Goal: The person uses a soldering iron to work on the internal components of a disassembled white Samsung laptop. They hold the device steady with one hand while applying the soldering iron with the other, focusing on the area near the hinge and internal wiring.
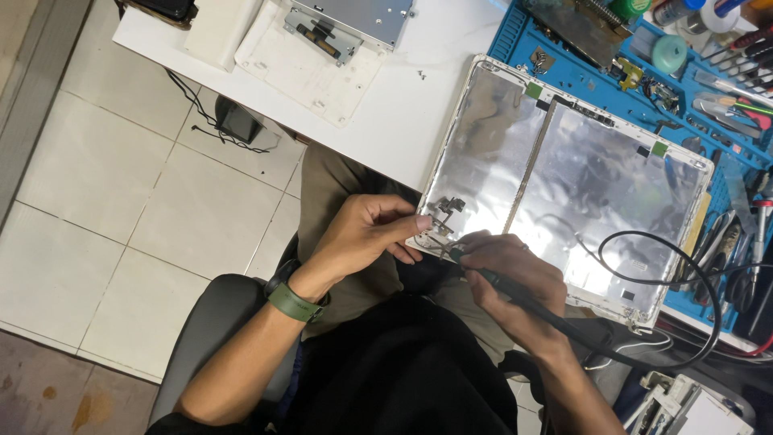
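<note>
A white laptop lid shell (564,173) with a silver foil lining lies on the table, its near corner over my lap. My left hand (366,234), with a green wristband, pinches that corner beside a small metal hinge (449,208). My right hand (515,278) grips a black corded electric screwdriver (503,283), its tip at the corner near the hinge. The tool's black cable (692,274) loops across the lid's right side.
A blue work mat (596,76) with screwdrivers, tweezers and small parts lies along the far right. A white panel (310,68) and a metal drive bracket (354,20) sit on the white table at top. Tiled floor lies left; a white device (692,407) sits at bottom right.
</note>
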